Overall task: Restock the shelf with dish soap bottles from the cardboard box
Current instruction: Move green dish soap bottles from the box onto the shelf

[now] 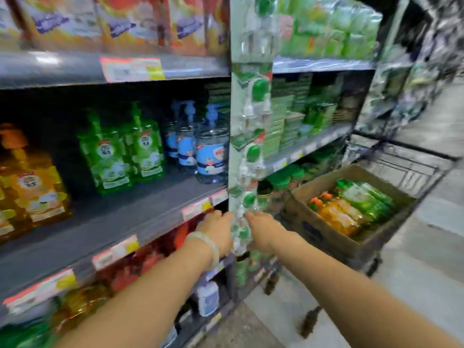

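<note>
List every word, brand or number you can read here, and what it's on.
No text can be read; the frame is motion-blurred.
Green bottles: round label logo, blurred.
Orange bottles: blurred.
Blue pump bottles: blurred.
Price tags: too smeared.
Box: print unreadable.

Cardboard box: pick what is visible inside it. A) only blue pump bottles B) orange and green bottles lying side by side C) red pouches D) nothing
B: the cardboard box at the right holds orange bottles next to green bottles, lying down; the blue pump bottles stand on the shelf instead.
</note>
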Available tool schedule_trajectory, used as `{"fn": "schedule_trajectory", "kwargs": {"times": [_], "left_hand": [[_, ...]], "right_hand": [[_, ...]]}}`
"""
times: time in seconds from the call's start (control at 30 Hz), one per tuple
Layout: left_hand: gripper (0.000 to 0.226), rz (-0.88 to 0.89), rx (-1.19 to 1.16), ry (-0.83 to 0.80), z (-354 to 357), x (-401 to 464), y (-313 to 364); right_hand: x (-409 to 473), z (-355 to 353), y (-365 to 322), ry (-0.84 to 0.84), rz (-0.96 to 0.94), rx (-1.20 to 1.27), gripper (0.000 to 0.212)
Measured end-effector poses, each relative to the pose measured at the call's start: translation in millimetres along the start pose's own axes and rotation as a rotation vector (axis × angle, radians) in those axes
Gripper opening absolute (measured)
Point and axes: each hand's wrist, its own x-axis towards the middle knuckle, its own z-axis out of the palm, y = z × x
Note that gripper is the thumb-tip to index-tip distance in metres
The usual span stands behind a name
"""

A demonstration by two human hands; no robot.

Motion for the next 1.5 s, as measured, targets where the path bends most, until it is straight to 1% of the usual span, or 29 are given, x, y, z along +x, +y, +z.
{"fn": "schedule_trajectory", "kwargs": {"times": [0.07,0.13,0.17,0.27,0.4,0.53,0.7,0.8,0.9,1.07,1.13,1.23,1.33,1.4,1.43,1.5], "left_hand": [[0.048,0.082,0.028,-0.034,13,21,49],[0.040,0.161,0.071,-0.083,26,38,98],[0.039,0.200,0.090,-0.105,33,46,121],[0.047,0.291,0.114,-0.154,57,75,174],[0.054,0.350,0.126,-0.247,89,128,229],[0.056,0.421,0.107,-0.289,108,199,284],[0.055,0.478,0.073,-0.318,113,302,347],[0.046,0.498,0.082,-0.287,109,359,372],[0.044,0.478,0.086,-0.352,121,394,389],[0.056,0.433,0.068,-0.472,152,440,413],[0.064,0.373,0.017,-0.532,169,462,423],[0.066,0.277,-0.069,-0.562,193,496,439],[0.061,0.135,-0.182,-0.614,221,528,459],[0.066,0.034,-0.238,-0.659,242,547,476],[0.069,-0.014,-0.258,-0.656,252,557,485],[0.066,-0.082,-0.306,-0.657,264,576,505]], "right_hand": [[-18,1,51,-0.014,0.083,-0.003,0.063],[-34,5,102,-0.015,0.181,0.024,0.054],[-41,6,126,-0.006,0.217,0.042,0.053],[-57,14,186,-0.019,0.337,0.085,0.063],[-65,27,256,-0.019,0.485,0.112,0.059],[-46,19,333,-0.012,0.585,0.115,0.059],[6,-16,428,-0.035,0.662,0.154,0.066],[45,-31,474,-0.005,0.682,0.159,0.062],[70,-20,508,-0.069,0.704,0.193,0.070],[101,-7,572,-0.095,0.721,0.252,0.073],[120,-4,604,-0.145,0.687,0.254,0.075],[151,4,656,-0.214,0.652,0.248,0.084],[180,20,711,-0.257,0.645,0.317,0.092],[195,31,746,-0.278,0.639,0.356,0.095],[202,38,762,-0.289,0.638,0.369,0.097],[216,49,790,-0.323,0.625,0.414,0.103]]}}
